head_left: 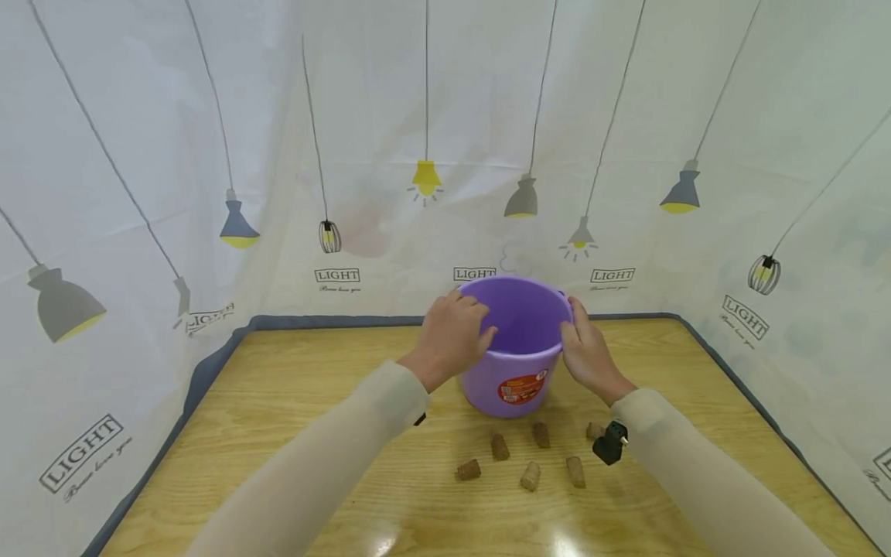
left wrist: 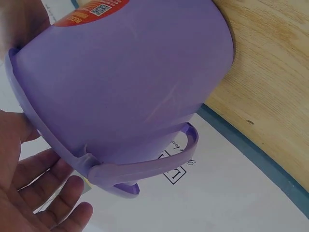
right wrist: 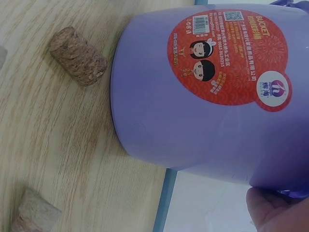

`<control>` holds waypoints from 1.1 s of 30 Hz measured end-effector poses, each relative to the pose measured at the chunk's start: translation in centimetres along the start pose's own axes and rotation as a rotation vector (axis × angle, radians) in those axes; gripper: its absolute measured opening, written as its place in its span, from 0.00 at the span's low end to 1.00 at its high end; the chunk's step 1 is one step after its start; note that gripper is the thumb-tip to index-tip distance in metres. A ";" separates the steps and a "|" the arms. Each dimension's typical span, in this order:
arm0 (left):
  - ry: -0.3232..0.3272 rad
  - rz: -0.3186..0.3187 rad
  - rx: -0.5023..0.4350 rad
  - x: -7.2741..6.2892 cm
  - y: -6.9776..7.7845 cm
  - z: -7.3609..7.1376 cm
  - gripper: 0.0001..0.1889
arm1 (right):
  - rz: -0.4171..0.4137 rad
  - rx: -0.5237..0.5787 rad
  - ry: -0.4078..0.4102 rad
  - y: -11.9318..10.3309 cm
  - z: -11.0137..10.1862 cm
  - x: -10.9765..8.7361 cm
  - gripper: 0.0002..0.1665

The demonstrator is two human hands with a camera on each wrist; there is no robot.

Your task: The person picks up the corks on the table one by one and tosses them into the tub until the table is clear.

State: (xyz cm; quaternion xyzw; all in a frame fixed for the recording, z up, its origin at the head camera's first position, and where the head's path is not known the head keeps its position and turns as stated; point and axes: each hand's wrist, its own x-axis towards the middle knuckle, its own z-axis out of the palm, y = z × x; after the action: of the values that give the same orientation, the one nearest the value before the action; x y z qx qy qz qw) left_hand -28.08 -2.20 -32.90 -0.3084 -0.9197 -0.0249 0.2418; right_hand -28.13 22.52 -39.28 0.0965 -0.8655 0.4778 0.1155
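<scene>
While the bucket sits mouth-up towards the back of the worktop, the right hand is clamped on the right side of its rim. The left hand is at the rim's left side, its fingers loosely bent and apart in the left wrist view. A handle juts from the bucket beside that hand. The red label faces the person. Six corks lie scattered in front, one partly hidden by the black device at the right wrist. Behind hangs a white cloth printed with lamps.
</scene>
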 end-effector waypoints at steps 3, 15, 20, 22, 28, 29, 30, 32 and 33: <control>0.005 0.002 0.002 -0.1 -0.1 0.1 0.16 | -0.006 0.000 0.001 0.0 0.0 0.0 0.38; 0.115 0.047 -0.054 -1.1 -0.4 0.1 0.15 | -0.016 0.006 -0.004 -0.1 0.1 0.0 0.37; 0.154 0.064 -0.067 -1.6 -0.5 0.0 0.15 | -0.021 0.001 0.001 0.1 0.1 0.0 0.37; 0.164 0.070 -0.073 -1.8 -0.6 -0.1 0.15 | -0.023 -0.004 0.004 0.1 0.1 0.0 0.37; 0.212 0.083 -0.090 -2.3 -0.7 -0.1 0.14 | -0.023 -0.012 0.013 0.2 0.1 0.0 0.37; 0.217 0.083 -0.092 -2.4 -0.7 -0.1 0.14 | -0.022 -0.012 0.012 0.2 0.1 0.0 0.37; 0.221 0.085 -0.093 -2.5 -0.8 -0.1 0.14 | -0.022 -0.011 0.011 0.2 0.1 0.0 0.38; 0.224 0.087 -0.091 -2.7 -0.8 -0.2 0.14 | -0.021 -0.008 0.008 0.2 0.1 0.0 0.38; 0.226 0.088 -0.090 -2.8 -0.9 -0.3 0.14 | -0.022 -0.006 0.008 0.1 0.1 0.1 0.38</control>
State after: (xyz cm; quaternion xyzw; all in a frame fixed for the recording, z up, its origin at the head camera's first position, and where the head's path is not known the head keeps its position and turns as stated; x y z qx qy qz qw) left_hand -26.50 -4.53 -33.85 -0.3542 -0.8701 -0.0901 0.3307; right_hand -28.24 22.52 -39.43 0.1038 -0.8653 0.4742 0.1245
